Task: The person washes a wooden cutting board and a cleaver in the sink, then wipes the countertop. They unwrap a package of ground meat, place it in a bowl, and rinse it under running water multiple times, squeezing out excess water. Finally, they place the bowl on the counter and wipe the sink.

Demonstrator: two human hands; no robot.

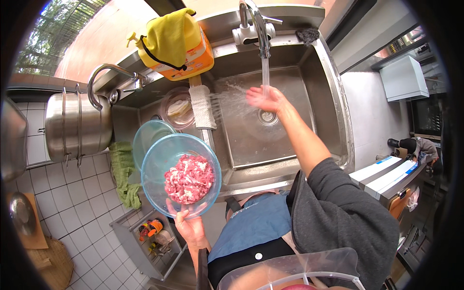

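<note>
My left hand [191, 227] grips the rim of a clear blue plastic bowl [149, 170], thumb on the rim and fingers underneath. Cut raw meat [189, 179], pink with white fat, lies in the bowl, which is held over the left basin's front edge. Under the running faucet [264, 50], my right hand [266, 99] holds nothing; its fingers are apart and slightly blurred. Water falls onto this hand and sprays left across the stainless steel sink basin [250, 145]. The drain [267, 116] shows just below the hand.
A yellow jug [159, 61] draped with a yellow cloth [170, 34] stands behind the divider, where a white towel [202, 105] hangs. Another blue bowl [145, 137] and a clear container [170, 98] sit in the left basin. Left are a green cloth [123, 174] and a steel pot [79, 125]. A person [420, 148] is far right.
</note>
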